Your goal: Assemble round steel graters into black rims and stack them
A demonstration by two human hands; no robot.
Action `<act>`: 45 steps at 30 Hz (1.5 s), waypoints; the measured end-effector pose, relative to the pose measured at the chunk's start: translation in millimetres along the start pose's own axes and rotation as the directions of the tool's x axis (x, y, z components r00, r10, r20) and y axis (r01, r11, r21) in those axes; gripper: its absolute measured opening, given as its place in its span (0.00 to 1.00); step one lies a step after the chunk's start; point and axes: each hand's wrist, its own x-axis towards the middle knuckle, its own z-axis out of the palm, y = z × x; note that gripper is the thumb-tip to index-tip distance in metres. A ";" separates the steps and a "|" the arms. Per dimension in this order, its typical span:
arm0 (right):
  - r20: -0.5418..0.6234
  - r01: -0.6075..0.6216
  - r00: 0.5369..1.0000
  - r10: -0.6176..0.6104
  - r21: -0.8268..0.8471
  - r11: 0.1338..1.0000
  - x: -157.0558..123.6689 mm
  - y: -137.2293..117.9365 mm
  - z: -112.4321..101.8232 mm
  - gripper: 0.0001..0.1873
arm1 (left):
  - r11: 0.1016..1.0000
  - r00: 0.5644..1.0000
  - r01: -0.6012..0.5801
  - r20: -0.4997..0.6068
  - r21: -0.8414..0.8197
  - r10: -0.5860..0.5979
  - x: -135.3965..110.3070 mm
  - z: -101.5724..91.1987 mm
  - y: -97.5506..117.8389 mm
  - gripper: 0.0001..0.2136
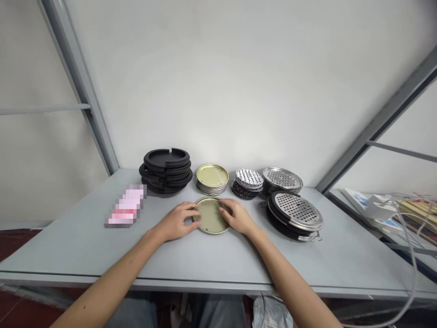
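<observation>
A shallow round gold-coloured metal tray (pixel 212 218) with a raised rim lies on the grey table in front of me. My left hand (pixel 180 222) grips its left edge, thumb and fingers curved over the rim. On the opposite side, my right hand (pixel 238 217) holds the right edge with its fingertips reaching inside. Just behind stands a stack of similar gold trays (pixel 212 176). To its right are a pile of small perforated metal grater discs (pixel 249 178) and some larger perforated discs (pixel 282 178).
Black notched rings (pixel 166 171) are piled at the back left, beside a blurred pink packet (pixel 126 206). At right sits a stack of perforated plates and black rings (pixel 294 215) with wire clasps. A white cable (pixel 411 255) hangs over the table's right side.
</observation>
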 end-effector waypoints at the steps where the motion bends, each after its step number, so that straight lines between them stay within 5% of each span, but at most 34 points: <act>1: 0.035 -0.006 0.999 0.006 -0.008 1.000 0.2 0.1 1.8 0.16 | 1.000 1.000 0.015 0.001 0.018 -0.015 0.0 1.1 -1.4 0.13; 8: 0.012 -0.112 0.994 0.112 -0.024 0.993 1.6 -10.7 3.5 0.16 | 0.991 0.993 0.109 0.023 0.078 -0.112 -3.3 5.3 -11.8 0.27; 15: -0.070 -0.107 0.992 0.108 0.023 0.994 -0.3 -8.1 1.2 0.17 | 0.972 0.969 0.214 -0.144 0.095 -0.199 0.4 1.9 -14.7 0.15; 24: -0.083 0.013 0.996 -0.013 0.001 1.000 1.5 -1.9 9.8 0.11 | 0.975 0.982 0.187 -0.032 0.119 -0.184 -4.2 5.0 -12.0 0.24; 38: -0.077 -0.011 0.997 0.010 -0.010 1.000 5.4 0.5 13.4 0.10 | 0.983 0.981 0.180 -0.076 0.042 -0.176 -1.2 3.4 -15.0 0.19; 45: -0.244 0.029 0.969 -0.028 0.000 1.000 5.1 1.8 4.1 0.10 | 0.981 0.986 0.164 -0.035 0.100 -0.161 -6.7 5.1 -13.0 0.29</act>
